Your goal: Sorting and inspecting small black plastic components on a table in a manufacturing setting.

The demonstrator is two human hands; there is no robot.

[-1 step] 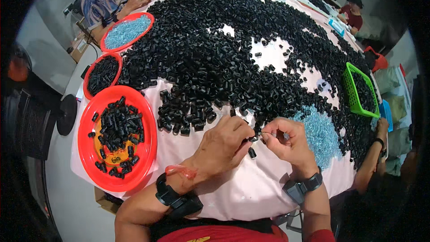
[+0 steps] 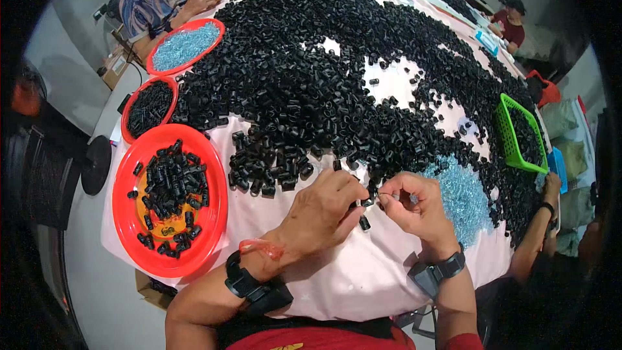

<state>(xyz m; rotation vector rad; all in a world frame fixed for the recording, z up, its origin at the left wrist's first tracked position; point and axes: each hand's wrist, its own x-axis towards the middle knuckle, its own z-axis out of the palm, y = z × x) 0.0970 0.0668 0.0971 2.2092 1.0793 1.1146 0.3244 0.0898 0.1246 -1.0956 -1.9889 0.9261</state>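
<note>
My left hand (image 2: 327, 204) is closed, its fingertips around a small black plastic piece (image 2: 367, 203) that is largely hidden by the fingers. Just right of it, my right hand (image 2: 418, 207) pinches thumb and forefinger together on something thin and tiny that I cannot make out. The two hands' fingertips nearly meet. Below them, one loose black plastic piece (image 2: 364, 223) lies on the pale pink cloth (image 2: 324, 279). A heap of black plastic pieces (image 2: 291, 91) spreads ahead of both hands. Beside my right hand is a pile of small shiny, light-blue pieces (image 2: 461, 198).
At my left, a red tray (image 2: 123, 220) holds black assembled-looking parts. Beyond it are a red bowl (image 2: 125, 123) of dark pieces and a red tray (image 2: 219, 35) of light-blue pieces. A green basket (image 2: 505, 133) stands at right. Co-workers sit around; another person's arm (image 2: 534, 227) reaches in at right.
</note>
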